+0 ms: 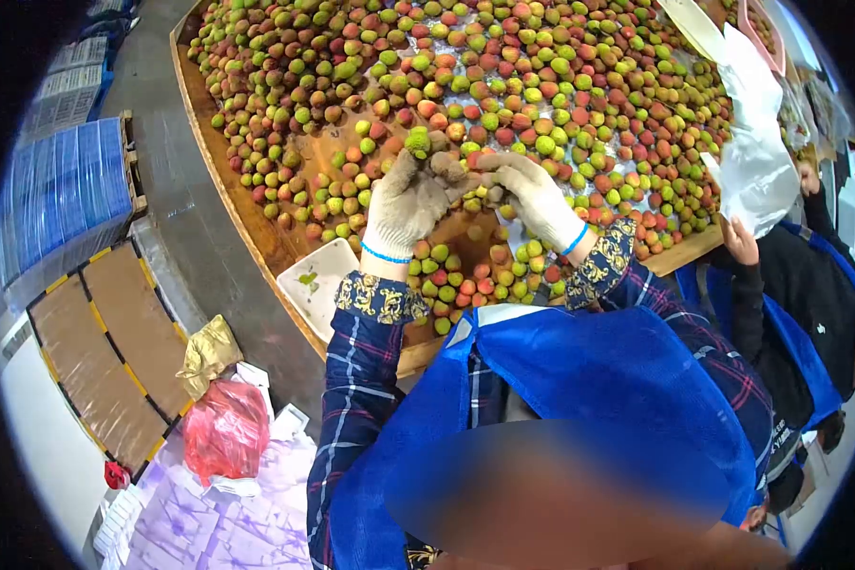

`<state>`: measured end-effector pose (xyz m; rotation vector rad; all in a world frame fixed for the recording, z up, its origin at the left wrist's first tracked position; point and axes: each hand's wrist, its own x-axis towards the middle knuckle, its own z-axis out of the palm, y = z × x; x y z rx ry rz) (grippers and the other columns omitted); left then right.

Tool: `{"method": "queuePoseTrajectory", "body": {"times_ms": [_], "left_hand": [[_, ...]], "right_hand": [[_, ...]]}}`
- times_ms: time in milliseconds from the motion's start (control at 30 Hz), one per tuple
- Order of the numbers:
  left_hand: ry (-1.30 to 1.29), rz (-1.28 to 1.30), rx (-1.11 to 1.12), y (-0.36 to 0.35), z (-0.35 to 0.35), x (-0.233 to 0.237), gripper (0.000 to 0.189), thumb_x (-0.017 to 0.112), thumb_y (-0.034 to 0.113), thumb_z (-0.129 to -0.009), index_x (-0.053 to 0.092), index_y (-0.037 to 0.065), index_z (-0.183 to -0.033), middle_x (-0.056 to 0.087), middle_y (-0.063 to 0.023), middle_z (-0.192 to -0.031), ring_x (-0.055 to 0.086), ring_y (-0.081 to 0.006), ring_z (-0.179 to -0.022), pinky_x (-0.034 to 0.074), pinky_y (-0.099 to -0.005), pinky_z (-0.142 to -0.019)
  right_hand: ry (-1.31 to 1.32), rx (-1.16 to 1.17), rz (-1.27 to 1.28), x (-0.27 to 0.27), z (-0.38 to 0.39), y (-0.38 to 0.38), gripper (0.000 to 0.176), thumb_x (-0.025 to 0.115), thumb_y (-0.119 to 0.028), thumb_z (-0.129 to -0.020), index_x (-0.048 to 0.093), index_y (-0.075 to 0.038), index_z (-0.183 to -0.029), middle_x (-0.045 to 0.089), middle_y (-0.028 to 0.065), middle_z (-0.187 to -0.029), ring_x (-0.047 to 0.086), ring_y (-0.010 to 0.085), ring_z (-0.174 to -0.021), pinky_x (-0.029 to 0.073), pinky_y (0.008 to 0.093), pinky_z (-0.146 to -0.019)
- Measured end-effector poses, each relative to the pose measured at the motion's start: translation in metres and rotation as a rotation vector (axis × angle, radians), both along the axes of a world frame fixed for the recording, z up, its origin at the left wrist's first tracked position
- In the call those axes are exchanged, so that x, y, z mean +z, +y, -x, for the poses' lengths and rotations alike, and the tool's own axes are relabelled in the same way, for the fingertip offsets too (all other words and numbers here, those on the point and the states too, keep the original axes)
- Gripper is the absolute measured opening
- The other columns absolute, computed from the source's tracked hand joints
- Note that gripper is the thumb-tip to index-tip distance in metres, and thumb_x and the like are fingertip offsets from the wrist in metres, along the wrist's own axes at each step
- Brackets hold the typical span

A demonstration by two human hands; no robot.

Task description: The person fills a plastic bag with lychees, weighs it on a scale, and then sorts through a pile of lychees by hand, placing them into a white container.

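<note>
Both hands wear whitish knitted gloves with blue cuffs and soiled fingers, and they meet over a wooden table spread with red and green lychees (560, 104). My left hand (412, 195) has its fingers curled around a green lychee (417, 142) that shows at the fingertips. My right hand (530, 195) is bent inward with its fingertips close to the left fingers. What it pinches, if anything, is hidden. Just below the hands lies a small group of lychees (461, 285). Left of my left wrist is a white tray (325, 275) holding a few green bits.
The table's wooden rim (220, 171) runs along the left. At the right, a co-worker's hand (739, 239) touches a white plastic bag (756, 133). Blue-wrapped stacks (62, 195) and a red plastic bag (226, 429) stand to the left.
</note>
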<state>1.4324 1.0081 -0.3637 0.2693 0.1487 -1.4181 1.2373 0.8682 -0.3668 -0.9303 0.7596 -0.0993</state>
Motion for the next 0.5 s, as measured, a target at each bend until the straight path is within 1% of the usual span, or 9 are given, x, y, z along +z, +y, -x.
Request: {"method": "queuePoseTrajectory", "body": {"times_ms": [33, 133, 200, 267, 333, 400, 433, 467, 500], "left_hand": [[0.002, -0.027, 0.005, 0.002, 0.006, 0.006, 0.049, 0.054, 0.042, -0.115, 0.058, 0.003, -0.145, 0.069, -0.0104, -0.113, 0.064, -0.0342, -0.118, 0.045, -0.066, -0.118], [-0.021, 0.016, -0.04, 0.009, 0.019, 0.014, 0.051, 0.051, 0.044, -0.116, 0.057, 0.003, -0.145, 0.07, -0.0117, -0.114, 0.065, -0.0346, -0.118, 0.047, -0.0655, -0.116], [-0.164, -0.069, -0.126, 0.013, 0.03, 0.022, 0.048, 0.053, 0.042, -0.114, 0.061, 0.003, -0.142, 0.071, -0.0133, -0.118, 0.067, -0.0347, -0.117, 0.049, -0.0657, -0.114], [-0.471, -0.199, -0.313, 0.009, 0.04, 0.016, 0.048, 0.057, 0.036, -0.112, 0.061, 0.002, -0.146, 0.075, -0.0121, -0.124, 0.072, -0.0292, -0.111, 0.057, -0.05, -0.107], [-0.666, -0.423, -0.437, 0.003, 0.064, 0.011, 0.038, 0.056, 0.028, -0.113, 0.068, 0.0, -0.134, 0.075, -0.0084, -0.116, 0.073, -0.0198, -0.097, 0.06, -0.036, -0.092], [-0.714, -0.411, -0.493, 0.007, 0.072, -0.038, 0.049, 0.056, 0.036, -0.113, 0.063, 0.002, -0.147, 0.077, -0.0061, -0.116, 0.072, -0.0171, -0.088, 0.062, -0.0364, -0.088], [-0.796, -0.478, -0.521, 0.0, 0.084, -0.022, 0.048, 0.054, 0.037, -0.114, 0.063, 0.003, -0.147, 0.077, -0.0053, -0.114, 0.071, -0.0144, -0.088, 0.062, -0.0351, -0.084], [-0.891, -0.5, -0.669, -0.004, 0.082, -0.029, 0.047, 0.052, 0.038, -0.116, 0.064, 0.003, -0.145, 0.077, -0.0052, -0.114, 0.072, -0.0161, -0.09, 0.062, -0.0348, -0.082], [-0.832, -0.565, -0.689, -0.003, 0.083, -0.043, 0.046, 0.051, 0.038, -0.116, 0.065, 0.002, -0.142, 0.077, -0.0056, -0.114, 0.073, -0.0171, -0.091, 0.062, -0.0352, -0.081]], "right_hand": [[0.002, -0.013, -0.049, 0.01, 0.0, 0.0, 0.04, 0.051, -0.018, -0.112, 0.062, 0.002, -0.145, 0.072, 0.007, -0.117, 0.067, 0.0127, -0.095, 0.055, 0.0276, -0.085], [-0.101, -0.062, -0.091, 0.012, 0.004, 0.002, 0.04, 0.051, -0.016, -0.111, 0.061, 0.002, -0.146, 0.071, 0.0085, -0.124, 0.067, 0.0131, -0.1, 0.056, 0.028, -0.088], [-0.149, -0.046, -0.125, 0.015, 0.009, 0.004, 0.041, 0.053, -0.017, -0.111, 0.06, 0.002, -0.146, 0.071, 0.0084, -0.126, 0.067, 0.0141, -0.104, 0.056, 0.0297, -0.092], [-0.225, -0.015, -0.18, 0.01, 0.019, -0.004, 0.043, 0.056, -0.02, -0.11, 0.06, 0.002, -0.147, 0.07, 0.0081, -0.13, 0.069, 0.0163, -0.111, 0.057, 0.0329, -0.098], [-0.088, 0.262, 0.521, 0.01, 0.029, -0.009, 0.046, 0.065, -0.036, -0.108, 0.069, -0.003, -0.14, 0.071, 0.0152, -0.134, 0.07, 0.0267, -0.121, 0.056, 0.0412, -0.103], [-0.113, 0.304, 0.525, -0.018, 0.048, 0.002, 0.048, 0.067, -0.042, -0.107, 0.071, -0.005, -0.136, 0.074, 0.0165, -0.131, 0.071, 0.0281, -0.12, 0.056, 0.043, -0.102], [-0.07, 0.347, 0.475, -0.022, 0.056, -0.001, 0.049, 0.068, -0.045, -0.106, 0.072, -0.005, -0.134, 0.076, 0.0163, -0.126, 0.072, 0.0278, -0.118, 0.056, 0.0429, -0.1], [-0.014, 0.383, 0.391, -0.028, 0.062, -0.004, 0.05, 0.068, -0.047, -0.105, 0.072, -0.005, -0.133, 0.077, 0.0161, -0.121, 0.073, 0.0276, -0.115, 0.056, 0.0427, -0.098], [0.042, 0.343, 0.44, -0.051, 0.066, 0.004, 0.05, 0.068, -0.049, -0.105, 0.073, -0.005, -0.128, 0.079, 0.0154, -0.114, 0.074, 0.0276, -0.112, 0.056, 0.0431, -0.096]]}}
